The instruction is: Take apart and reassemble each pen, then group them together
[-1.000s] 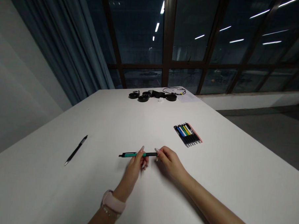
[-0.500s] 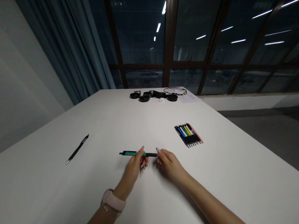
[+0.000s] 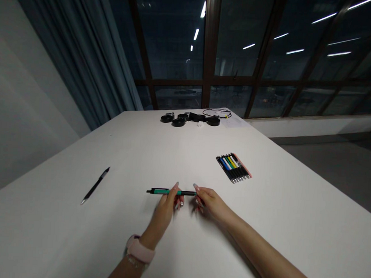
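Note:
A green and black pen (image 3: 160, 191) is held level above the white table (image 3: 135, 153), its clip end pointing left. My left hand (image 3: 169, 202) grips it around the middle, between thumb and fingers. At the pen's right end, my right hand (image 3: 209, 200) pinches the tip, which the fingers hide. A black pen (image 3: 95, 186) with a silver tip lies slanted on the table to the left. Several pens (image 3: 233, 167) with blue, white, green and yellow barrels lie side by side to the right, beyond my right hand.
Black round objects (image 3: 179, 122) and a small white piece (image 3: 200, 124) lie at the table's far end. A coiled black cable (image 3: 217, 113) and a paper sheet (image 3: 234, 122) are beside them. Behind stand a blue curtain (image 3: 81, 48) and dark windows.
Almost nothing differs. Both hands keep hold of the green and black pen, and the fingers of my right hand have shifted slightly at its tip.

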### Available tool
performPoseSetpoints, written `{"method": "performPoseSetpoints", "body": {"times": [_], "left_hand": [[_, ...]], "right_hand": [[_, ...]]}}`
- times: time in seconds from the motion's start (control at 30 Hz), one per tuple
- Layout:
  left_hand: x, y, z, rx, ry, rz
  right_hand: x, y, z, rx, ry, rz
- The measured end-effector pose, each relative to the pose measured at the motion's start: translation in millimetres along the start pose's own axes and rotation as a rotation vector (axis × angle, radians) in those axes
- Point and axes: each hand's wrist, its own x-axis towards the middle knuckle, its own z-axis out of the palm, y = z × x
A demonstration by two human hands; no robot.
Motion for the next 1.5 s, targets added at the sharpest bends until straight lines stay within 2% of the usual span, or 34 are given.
{"method": "performPoseSetpoints", "body": {"times": [0.2,0.5,0.63,0.9,1.17,1.5], "left_hand": [[0,1,-2.5,0.074,0.046,-0.017],[2,0,-4.4,0.099,0.025,-0.048],[3,-1,-5.6,0.064,0.021,-0.069],[1,2,-3.6,-0.012,0.044,-0.083],[2,-1,-3.3,-0.038,0.049,-0.067],[0,6,-0.9,-0.023,0.025,-0.069]], "right_hand": [[-8,-4,1,-0.266,0.080,-0.151],[-20,-14,3,-0.566,0.167,-0.324],[-20,-14,2,-0.595,0.184,-0.389],[-18,-12,1,-0.506,0.239,-0.501],[-18,-14,2,-0.457,0.269,-0.479],[-17,-14,0,-0.529,0.213,-0.375]]}}
